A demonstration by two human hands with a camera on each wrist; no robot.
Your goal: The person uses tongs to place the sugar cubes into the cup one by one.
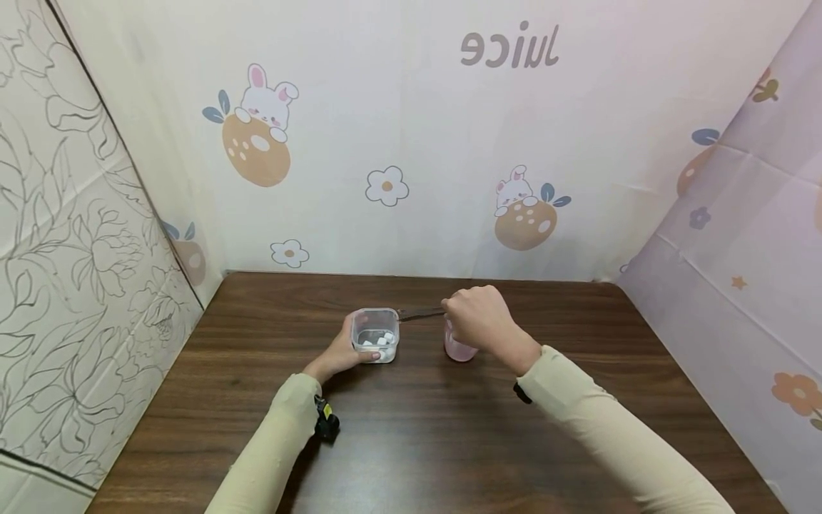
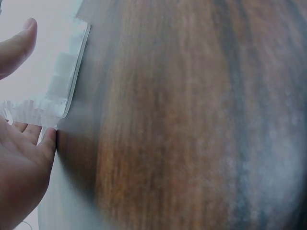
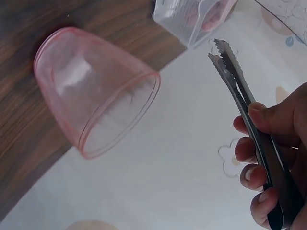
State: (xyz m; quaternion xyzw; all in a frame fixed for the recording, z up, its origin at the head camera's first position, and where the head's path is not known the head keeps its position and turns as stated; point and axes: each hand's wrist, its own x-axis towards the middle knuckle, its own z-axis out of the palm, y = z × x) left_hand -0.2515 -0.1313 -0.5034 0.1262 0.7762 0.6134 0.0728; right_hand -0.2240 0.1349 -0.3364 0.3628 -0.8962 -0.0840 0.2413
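Observation:
My left hand (image 1: 340, 353) grips a clear square plastic container (image 1: 382, 318) on the table, its thumb across the near side and fingers round the left. Several small white pieces (image 1: 387, 338) lie inside; their kind cannot be told. My right hand (image 1: 484, 321) holds dark metal tongs (image 3: 261, 139), which point left toward the container in the head view. In the right wrist view, the serrated tips are close together with nothing visible between them. A see-through pink cup (image 3: 91, 91) stands upright on the table, partly hidden behind my right hand in the head view.
All of this is on a dark wood-grain table (image 1: 411, 435). A printed white sheet (image 1: 398, 128) rises along the table's back edge, and other patterned sheets stand at the left and right sides.

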